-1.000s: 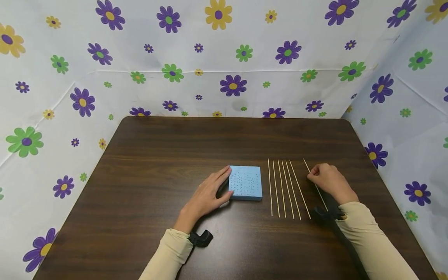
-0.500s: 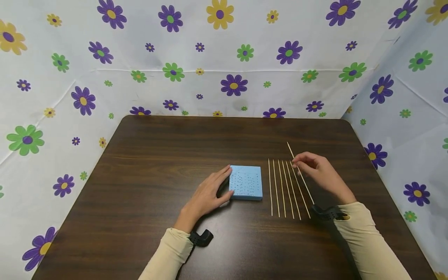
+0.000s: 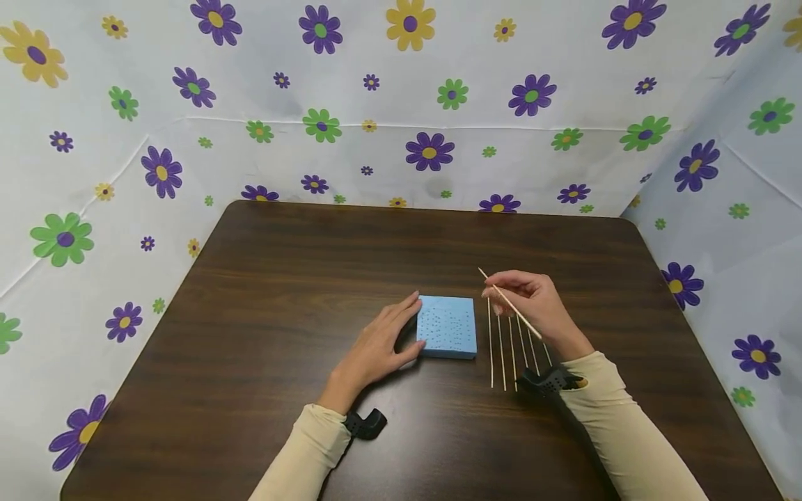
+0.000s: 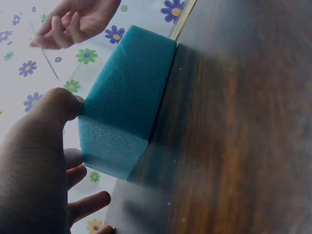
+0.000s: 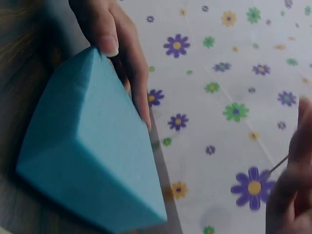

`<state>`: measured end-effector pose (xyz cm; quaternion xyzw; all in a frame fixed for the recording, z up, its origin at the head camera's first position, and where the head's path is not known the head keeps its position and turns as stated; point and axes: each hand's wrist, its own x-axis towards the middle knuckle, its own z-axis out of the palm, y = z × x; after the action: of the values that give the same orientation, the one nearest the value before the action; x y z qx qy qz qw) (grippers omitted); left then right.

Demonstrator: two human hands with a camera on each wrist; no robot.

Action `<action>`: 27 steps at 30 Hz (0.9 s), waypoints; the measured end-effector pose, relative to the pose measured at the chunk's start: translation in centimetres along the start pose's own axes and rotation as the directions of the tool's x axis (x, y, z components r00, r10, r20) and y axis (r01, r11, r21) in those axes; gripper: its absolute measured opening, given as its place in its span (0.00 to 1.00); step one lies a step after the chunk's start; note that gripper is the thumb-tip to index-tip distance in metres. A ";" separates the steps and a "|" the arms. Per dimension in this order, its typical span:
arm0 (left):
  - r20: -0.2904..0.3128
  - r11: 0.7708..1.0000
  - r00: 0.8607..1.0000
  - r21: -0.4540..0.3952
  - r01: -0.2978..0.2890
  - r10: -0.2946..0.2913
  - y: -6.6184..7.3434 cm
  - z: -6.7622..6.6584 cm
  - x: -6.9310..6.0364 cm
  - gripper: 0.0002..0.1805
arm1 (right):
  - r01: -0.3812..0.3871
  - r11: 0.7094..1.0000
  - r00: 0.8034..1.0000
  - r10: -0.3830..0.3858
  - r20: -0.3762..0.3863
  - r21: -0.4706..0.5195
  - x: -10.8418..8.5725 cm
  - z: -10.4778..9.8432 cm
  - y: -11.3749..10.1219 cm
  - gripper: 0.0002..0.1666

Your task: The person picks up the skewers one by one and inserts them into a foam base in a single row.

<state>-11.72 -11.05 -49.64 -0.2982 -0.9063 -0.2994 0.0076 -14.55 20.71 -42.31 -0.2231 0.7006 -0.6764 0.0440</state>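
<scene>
A light blue foam block (image 3: 447,327) dotted with small holes lies flat on the table. My left hand (image 3: 376,348) holds its left side, index fingertip at the far corner and thumb at the near corner. The left wrist view shows the block's (image 4: 129,83) plain side with thumb and fingers against it. My right hand (image 3: 539,306) pinches a thin wooden skewer (image 3: 517,313) between thumb and fingers, raised and tilted, its tip pointing up and left. Several more skewers (image 3: 503,355) lie in a row right of the block, partly hidden beneath the right hand and wrist.
The dark wood table (image 3: 301,278) has a floral-print sheet (image 3: 376,160) behind it and along its sides. Black wrist cameras (image 3: 370,423) sit on both wrists, the right one above the near ends of the skewers.
My right hand has lifted a skewer from the right end of the row and carried it left over the other skewers, towards the block. The left hand stays on the block.
</scene>
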 end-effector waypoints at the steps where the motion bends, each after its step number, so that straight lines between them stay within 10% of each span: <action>1: -0.006 1.000 1.000 0.001 -0.006 0.006 0.0 0.0 0.0 0.41 | -0.013 0.999 1.000 0.012 -0.025 -0.038 0.4 0.4 -0.1 0.11; 10: -0.002 1.000 1.000 -0.005 0.000 0.000 0.0 0.2 0.2 0.41 | -0.056 0.925 0.998 0.036 -0.060 -0.375 3.6 3.9 0.0 0.12; 27: -0.033 1.000 0.999 -0.020 -0.006 0.006 0.0 -0.1 0.1 0.42 | -0.012 0.893 0.999 -0.009 -0.045 -0.450 5.2 7.0 0.5 0.11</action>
<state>-11.79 -11.09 -49.60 -0.2961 -0.9020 -0.3135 0.0202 -16.79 12.27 -42.13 -0.2112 0.8391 -0.5008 -0.0243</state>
